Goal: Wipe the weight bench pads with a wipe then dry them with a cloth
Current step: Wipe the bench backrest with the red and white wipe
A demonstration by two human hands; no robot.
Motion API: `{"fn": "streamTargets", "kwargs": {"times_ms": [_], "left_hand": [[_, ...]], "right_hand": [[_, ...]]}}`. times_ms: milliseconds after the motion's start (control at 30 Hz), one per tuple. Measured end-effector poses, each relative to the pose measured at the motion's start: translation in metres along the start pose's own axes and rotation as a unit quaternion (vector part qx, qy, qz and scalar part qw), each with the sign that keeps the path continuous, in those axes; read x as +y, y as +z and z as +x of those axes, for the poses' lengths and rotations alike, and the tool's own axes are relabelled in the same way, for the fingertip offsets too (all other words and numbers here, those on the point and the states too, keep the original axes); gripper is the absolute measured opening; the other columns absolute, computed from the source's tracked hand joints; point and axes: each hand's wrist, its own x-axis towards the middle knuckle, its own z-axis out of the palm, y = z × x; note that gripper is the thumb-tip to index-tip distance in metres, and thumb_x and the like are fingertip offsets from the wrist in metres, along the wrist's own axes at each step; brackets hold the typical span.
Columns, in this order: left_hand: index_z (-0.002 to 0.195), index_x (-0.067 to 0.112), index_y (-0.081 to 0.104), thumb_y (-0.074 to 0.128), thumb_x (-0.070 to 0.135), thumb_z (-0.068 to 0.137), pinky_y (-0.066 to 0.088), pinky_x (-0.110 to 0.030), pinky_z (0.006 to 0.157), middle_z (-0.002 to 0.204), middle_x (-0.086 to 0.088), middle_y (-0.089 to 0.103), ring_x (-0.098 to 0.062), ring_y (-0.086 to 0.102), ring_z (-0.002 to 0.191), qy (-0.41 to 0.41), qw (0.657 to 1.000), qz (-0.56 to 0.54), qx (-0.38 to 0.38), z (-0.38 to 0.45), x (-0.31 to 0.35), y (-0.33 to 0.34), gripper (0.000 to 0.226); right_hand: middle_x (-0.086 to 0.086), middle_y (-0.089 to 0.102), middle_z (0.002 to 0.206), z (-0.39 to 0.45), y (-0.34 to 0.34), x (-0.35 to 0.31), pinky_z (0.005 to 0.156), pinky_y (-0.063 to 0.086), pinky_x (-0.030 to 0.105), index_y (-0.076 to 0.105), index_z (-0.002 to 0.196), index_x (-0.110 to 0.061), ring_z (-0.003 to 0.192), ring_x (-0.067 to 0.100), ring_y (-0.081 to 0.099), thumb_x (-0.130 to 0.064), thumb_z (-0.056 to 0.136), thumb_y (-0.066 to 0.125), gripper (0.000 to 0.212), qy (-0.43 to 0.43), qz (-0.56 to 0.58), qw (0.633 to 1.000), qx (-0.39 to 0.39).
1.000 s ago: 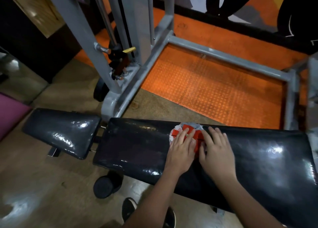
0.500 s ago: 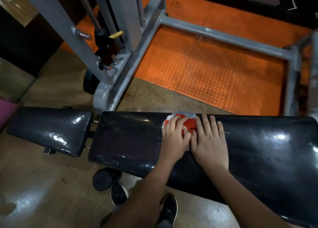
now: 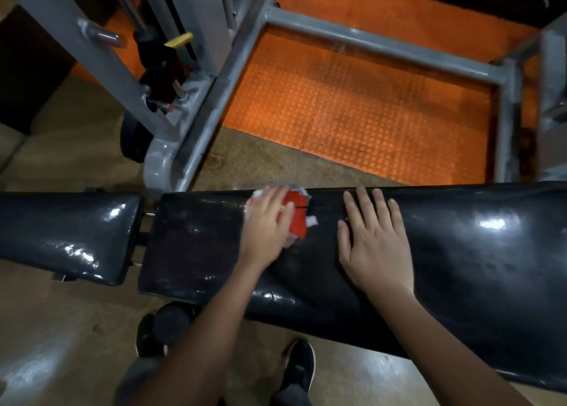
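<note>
1. Two black pads lie end to end, both glossy vinyl with bright highlights. The short pad (image 3: 64,234) at the left tapers and has rounded corners; the long pad (image 3: 460,252) runs off the right edge of the view. A narrow gap with metal brackets parts them.
2. One round black wheel (image 3: 171,319) shows under the near edge of the long pad, close to its left end.
3. One left hand (image 3: 267,221) lies flat with fingers straight, pressing on the cloth; its grip is open, nothing curled round.
4. One cloth (image 3: 296,218), crumpled, red with white patches, sits on the long pad at its far edge, nearer the left end. The left hand covers its left part.
5. One right hand (image 3: 376,240) rests palm down on bare vinyl, fingers spread and straight, grip open and holding nothing. It lies just right of the cloth, apart from it, fingertips at the far edge.
6. Two dark shoes (image 3: 297,372) stand on the smooth tan floor (image 3: 61,329) below the pad's near edge.
7. One grey steel frame (image 3: 368,42) of square tube stands beyond the far edge, around one orange mat (image 3: 352,111) with a raised dot pattern.
8. One yellow-tipped pin (image 3: 179,40) sticks out of the frame's left upright.
</note>
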Motion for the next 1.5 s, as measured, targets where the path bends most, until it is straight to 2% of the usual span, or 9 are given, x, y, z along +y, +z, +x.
{"fn": "streamTargets", "kwargs": {"times_ms": [267, 433, 600, 733, 900, 1033, 1200, 1300, 1500], "left_hand": [[0.141, 0.004, 0.048, 0.061, 0.010, 0.091, 0.040, -0.054, 0.106, 0.147, -0.019, 0.047, -0.040, 0.044, 0.133, -0.124, 0.985, 0.120, -0.023, 0.014, -0.238, -0.057, 0.052], [0.144, 0.006, 0.048, 0.039, 0.036, 0.102, 0.028, -0.049, 0.114, 0.149, -0.020, 0.043, -0.038, 0.040, 0.138, -0.289, 0.956, 0.021, 0.049, 0.019, -0.217, -0.066, 0.053], [0.128, 0.019, 0.060, 0.036, 0.038, 0.098, 0.035, -0.047, 0.111, 0.133, -0.005, 0.059, -0.028, 0.051, 0.128, -0.097, 0.993, 0.021, 0.070, -0.001, -0.090, -0.028, 0.043], [0.144, 0.020, 0.054, 0.039, 0.039, 0.103, 0.024, -0.040, 0.121, 0.150, -0.004, 0.051, -0.024, 0.037, 0.145, 0.034, 0.999, -0.028, 0.032, -0.018, 0.025, 0.004, 0.047], [0.145, 0.025, 0.050, 0.037, 0.041, 0.105, 0.021, -0.036, 0.119, 0.151, 0.002, 0.048, -0.017, 0.038, 0.143, 0.114, 0.993, -0.022, -0.009, -0.008, -0.017, -0.006, 0.046], [0.127, 0.029, 0.055, 0.051, 0.033, 0.101, 0.039, -0.027, 0.101, 0.134, 0.007, 0.054, -0.019, 0.052, 0.120, -0.005, 0.997, 0.070, -0.008, 0.019, -0.164, -0.044, 0.027], [0.152, 0.023, 0.036, 0.031, 0.044, 0.107, 0.029, -0.039, 0.110, 0.157, -0.011, 0.035, -0.032, 0.036, 0.141, -0.253, 0.967, -0.020, 0.026, 0.010, -0.267, -0.077, 0.050], [0.147, 0.020, 0.044, 0.026, 0.045, 0.103, 0.028, -0.050, 0.114, 0.152, -0.008, 0.042, -0.027, 0.038, 0.138, -0.263, 0.962, 0.024, 0.069, 0.013, -0.231, -0.063, 0.054], [0.126, 0.032, 0.058, 0.041, 0.039, 0.099, 0.027, -0.045, 0.114, 0.132, 0.010, 0.058, -0.013, 0.049, 0.126, -0.004, 0.998, 0.047, 0.052, 0.010, 0.001, -0.014, 0.032]], "right_hand": [[0.013, 0.044, 0.159, 0.001, 0.001, -0.011, 0.126, 0.022, 0.049, 0.048, 0.153, -0.015, 0.150, 0.033, 0.036, -0.040, 0.104, 0.039, 0.056, 0.010, -0.015, 0.999, 0.046], [0.016, 0.043, 0.159, 0.004, -0.005, -0.021, 0.127, 0.019, 0.050, 0.049, 0.152, -0.014, 0.150, 0.036, 0.033, -0.043, 0.101, 0.037, 0.060, 0.046, -0.020, 0.998, 0.027], [0.018, 0.037, 0.162, 0.010, 0.000, -0.058, 0.127, 0.010, 0.054, 0.046, 0.154, -0.020, 0.153, 0.045, 0.022, -0.053, 0.099, 0.037, 0.065, 0.096, -0.019, 0.995, -0.001], [0.015, 0.036, 0.163, 0.006, 0.004, -0.060, 0.128, 0.009, 0.055, 0.045, 0.155, -0.019, 0.154, 0.039, 0.022, -0.047, 0.101, 0.034, 0.061, 0.089, -0.021, 0.996, 0.010], [0.013, 0.036, 0.164, 0.006, 0.008, -0.060, 0.127, 0.008, 0.056, 0.042, 0.156, -0.019, 0.155, 0.037, 0.022, -0.043, 0.103, 0.032, 0.059, 0.083, -0.040, 0.996, 0.009], [0.013, 0.037, 0.163, 0.008, 0.015, -0.058, 0.127, 0.008, 0.057, 0.041, 0.157, -0.021, 0.155, 0.038, 0.023, -0.043, 0.104, 0.034, 0.057, 0.079, -0.053, 0.995, 0.030], [0.013, 0.039, 0.163, 0.009, 0.020, -0.058, 0.128, 0.005, 0.056, 0.043, 0.156, -0.024, 0.154, 0.039, 0.025, -0.040, 0.104, 0.041, 0.055, 0.074, -0.050, 0.994, 0.059], [0.012, 0.039, 0.163, 0.010, 0.018, -0.060, 0.128, 0.007, 0.056, 0.043, 0.156, -0.025, 0.154, 0.039, 0.025, -0.040, 0.103, 0.043, 0.055, 0.078, -0.047, 0.994, 0.062], [0.013, 0.040, 0.162, 0.010, 0.011, -0.062, 0.127, 0.009, 0.057, 0.043, 0.156, -0.023, 0.154, 0.039, 0.027, -0.039, 0.103, 0.041, 0.056, 0.085, -0.041, 0.994, 0.052]]}}
